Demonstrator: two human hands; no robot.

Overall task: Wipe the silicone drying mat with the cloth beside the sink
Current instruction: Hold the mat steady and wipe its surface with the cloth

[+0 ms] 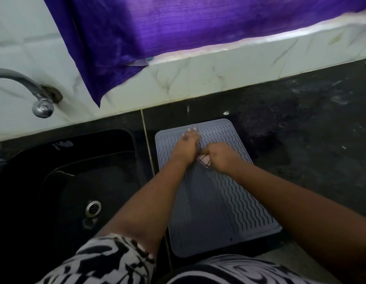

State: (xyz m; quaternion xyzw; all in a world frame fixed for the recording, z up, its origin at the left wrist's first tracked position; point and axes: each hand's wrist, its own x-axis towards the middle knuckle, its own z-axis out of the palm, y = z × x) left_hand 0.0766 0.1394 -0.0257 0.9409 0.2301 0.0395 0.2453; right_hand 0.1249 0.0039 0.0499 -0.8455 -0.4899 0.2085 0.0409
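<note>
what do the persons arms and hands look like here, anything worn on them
Both forearms are bare from elbow to wrist. The left hand has pale, light-coloured fingernails; no ring, watch or bracelet shows on it. The right hand also shows no jewellery, and its nails are hidden. Near the left elbow, a loose garment with a bold black-and-white swirl print begins; the same print runs along the bottom of the view.
</note>
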